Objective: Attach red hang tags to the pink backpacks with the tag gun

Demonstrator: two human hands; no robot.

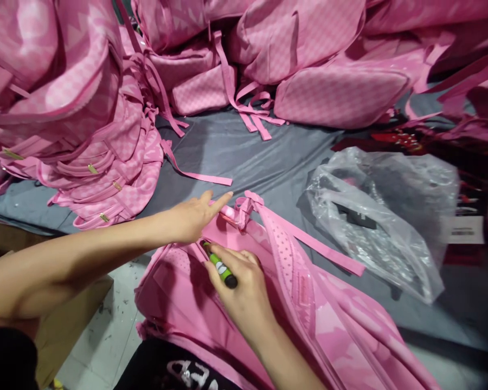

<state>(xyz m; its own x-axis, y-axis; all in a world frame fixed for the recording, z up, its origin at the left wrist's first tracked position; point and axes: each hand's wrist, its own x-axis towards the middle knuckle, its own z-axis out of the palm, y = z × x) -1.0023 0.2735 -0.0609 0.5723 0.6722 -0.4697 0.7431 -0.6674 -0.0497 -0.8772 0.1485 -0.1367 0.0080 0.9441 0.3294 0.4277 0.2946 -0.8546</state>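
A pink backpack [236, 319] lies tilted across my lap and against the table edge, its dotted shoulder strap [287, 254] towards the right. My left hand [193, 216] is at the backpack's top edge. One finger points out to the right, while the others seem to grip the pink fabric, partly hidden. Just below it, my right hand [239, 279] holds a short green tool with black ends [222, 266], pen-like in shape. The tool's far tip meets a narrow pink strip beneath my left hand. A loose webbing strap [329, 251] trails right from the backpack.
Stacked pink backpacks [106, 141] rise at left, and more checked ones [341, 92] line the back. On the grey cloth [244, 146] lie a loose strap end [207, 177] and a clear plastic bag [382, 216]. A cardboard box [71, 330] stands on the floor at lower left.
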